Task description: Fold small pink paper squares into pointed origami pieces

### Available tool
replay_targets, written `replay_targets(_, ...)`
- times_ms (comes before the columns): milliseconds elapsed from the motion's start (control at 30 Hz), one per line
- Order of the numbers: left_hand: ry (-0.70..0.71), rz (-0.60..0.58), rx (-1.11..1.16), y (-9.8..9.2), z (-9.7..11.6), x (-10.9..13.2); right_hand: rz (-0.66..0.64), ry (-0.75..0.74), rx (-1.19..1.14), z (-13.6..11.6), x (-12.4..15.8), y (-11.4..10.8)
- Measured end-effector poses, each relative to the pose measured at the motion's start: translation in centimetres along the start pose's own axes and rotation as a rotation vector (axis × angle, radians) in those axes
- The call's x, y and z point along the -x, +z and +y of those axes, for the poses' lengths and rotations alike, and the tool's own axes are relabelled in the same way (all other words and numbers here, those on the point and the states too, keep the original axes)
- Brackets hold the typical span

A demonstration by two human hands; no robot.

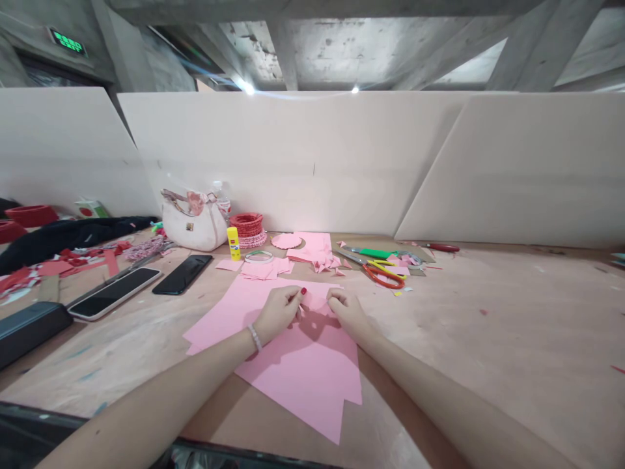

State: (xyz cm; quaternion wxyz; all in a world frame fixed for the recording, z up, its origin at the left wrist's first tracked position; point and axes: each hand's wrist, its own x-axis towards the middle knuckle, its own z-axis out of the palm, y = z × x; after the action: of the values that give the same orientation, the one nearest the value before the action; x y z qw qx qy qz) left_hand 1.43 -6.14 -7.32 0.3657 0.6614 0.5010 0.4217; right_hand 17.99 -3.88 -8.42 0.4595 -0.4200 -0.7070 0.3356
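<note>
Several large sheets of pink paper [293, 365] lie overlapping in front of me. Above them, a small piece of pink paper [316, 301] spans the gap between my two hands; its outline blends into the sheets behind it. My left hand [279, 311], with a beaded bracelet at the wrist, is closed with thumb and fingers pinched at the piece's left side. On the other side my right hand [349, 314] is closed too, its fingertips curled at the piece's right edge. Shadows of both hands fall on the sheets.
Behind the sheets lie pink paper scraps [273, 267], orange-handled scissors [388, 279] and a yellow glue stick [234, 243]. Red cord coils [247, 225] stand beside a white handbag [194, 225]. Two phones [183, 273] lie at left. White boards [303, 156] wall the table's back.
</note>
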Motion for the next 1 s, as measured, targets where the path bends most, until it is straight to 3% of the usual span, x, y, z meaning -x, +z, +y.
replay_targets(367, -0.051, -0.023, 0.037, 0.4, -0.2, -0.1, 0.101, 0.055, -0.056, -0.4, 0.1, -0.1)
replay_targets(567, 0.001, -0.072, 0.014, 0.5, -0.3, -0.1, -0.054, -0.041, -0.018, -1.1, 0.1, 0.1)
replay_targets(700, 0.052, -0.142, -0.033, 0.6, -0.1, 0.1, -0.066, -0.073, 0.105, -1.5, 0.1, 0.3)
replay_targets(1000, 0.004, -0.041, 0.005, 0.7, -0.3, 0.1, -0.016, -0.012, 0.043, -1.0, 0.2, 0.0)
